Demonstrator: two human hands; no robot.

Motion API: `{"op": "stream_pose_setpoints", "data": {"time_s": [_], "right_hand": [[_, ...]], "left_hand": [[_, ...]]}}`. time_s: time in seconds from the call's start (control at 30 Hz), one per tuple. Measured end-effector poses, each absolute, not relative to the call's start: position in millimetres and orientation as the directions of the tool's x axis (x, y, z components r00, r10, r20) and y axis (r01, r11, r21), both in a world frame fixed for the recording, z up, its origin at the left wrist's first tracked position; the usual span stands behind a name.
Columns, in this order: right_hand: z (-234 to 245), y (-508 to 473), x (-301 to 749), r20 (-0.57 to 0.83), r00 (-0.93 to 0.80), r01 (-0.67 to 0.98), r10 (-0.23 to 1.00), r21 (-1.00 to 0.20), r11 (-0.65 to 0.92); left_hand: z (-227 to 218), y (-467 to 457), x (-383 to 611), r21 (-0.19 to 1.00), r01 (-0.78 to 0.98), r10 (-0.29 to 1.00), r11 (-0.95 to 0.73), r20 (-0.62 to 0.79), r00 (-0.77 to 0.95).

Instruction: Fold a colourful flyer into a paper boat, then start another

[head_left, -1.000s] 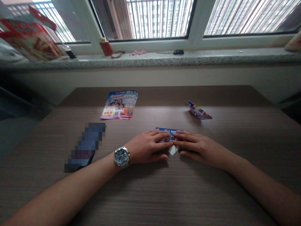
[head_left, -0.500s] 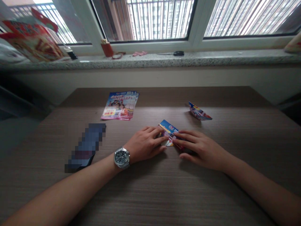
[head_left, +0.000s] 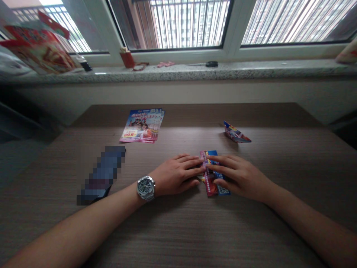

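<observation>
A colourful printed paper flyer point(head_left: 211, 189), folded into a narrow strip with pink and blue sides, lies on the table between my hands. My left hand point(head_left: 177, 174), a metal watch point(head_left: 145, 187) on its wrist, rests with outstretched fingers on the paper's left edge. From the other side, my right hand point(head_left: 242, 175) lays its spread fingers over the blue part. Fingers cover much of the paper's middle. Farther back on the right stands a folded paper piece point(head_left: 236, 134) shaped like a small boat.
A stack of flyers point(head_left: 143, 126) lies at the back left of the wooden table point(head_left: 178, 230). Nearer me is a dark, pixelated phone-like object point(head_left: 104, 171). The stone windowsill point(head_left: 178, 73) holds scissors point(head_left: 211, 64), a red container point(head_left: 127, 58) and a food bag point(head_left: 44, 48).
The flyer between my hands has gone from a small slanted shape to a longer upright strip with its pink edge showing. My left hand has shifted slightly right.
</observation>
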State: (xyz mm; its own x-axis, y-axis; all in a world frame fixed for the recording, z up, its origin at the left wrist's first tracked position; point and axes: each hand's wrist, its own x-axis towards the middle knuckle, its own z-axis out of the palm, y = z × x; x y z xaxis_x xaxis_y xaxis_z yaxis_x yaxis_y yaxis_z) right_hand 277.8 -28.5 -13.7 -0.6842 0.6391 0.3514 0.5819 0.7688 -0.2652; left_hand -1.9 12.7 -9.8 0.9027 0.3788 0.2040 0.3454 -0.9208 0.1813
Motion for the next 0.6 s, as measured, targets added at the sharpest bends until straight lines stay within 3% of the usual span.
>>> {"op": "stream_pose_setpoints", "data": {"time_s": [0.6], "right_hand": [[-20.8,-25.8,279.8,0.263,-0.734,0.561,0.626,-0.285,0.777]], "left_hand": [[-5.6,16.1,-5.2,0.186,0.241,0.281,-0.952,0.233,0.931]]}}
